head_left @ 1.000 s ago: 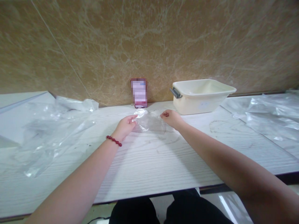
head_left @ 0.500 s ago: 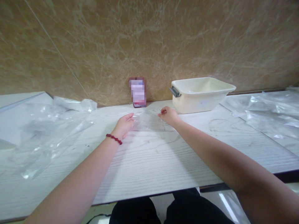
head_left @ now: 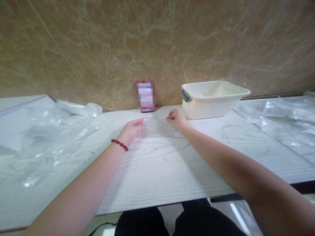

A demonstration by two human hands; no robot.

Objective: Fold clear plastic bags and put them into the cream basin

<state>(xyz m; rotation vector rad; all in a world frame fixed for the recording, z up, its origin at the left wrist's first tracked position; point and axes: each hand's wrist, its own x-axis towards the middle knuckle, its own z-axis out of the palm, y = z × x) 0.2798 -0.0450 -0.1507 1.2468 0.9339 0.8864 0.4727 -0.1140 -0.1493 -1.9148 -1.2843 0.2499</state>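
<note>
A small clear plastic bag [head_left: 157, 126] lies between my hands over the pale table, its outline hard to make out. My right hand [head_left: 177, 120] pinches its right edge between thumb and fingers. At its left edge my left hand [head_left: 133, 130], palm turned inward, has its fingers stretched out and slightly apart. The fingertips are close to the plastic; whether they touch it I cannot tell. A dark red bead bracelet [head_left: 119, 144] circles my left wrist.
A phone [head_left: 146, 96] leans against the marbled wall behind my hands. A cream plastic bin [head_left: 205, 106] with a grey latch stands to the right. Clear plastic bags lie at the left [head_left: 56, 137] and right [head_left: 287, 118]. The table's front edge [head_left: 157, 205] runs above my legs.
My left hand's fingers have spread and straightened near the bag's left edge. The right hand keeps its pinch and has barely moved.
</note>
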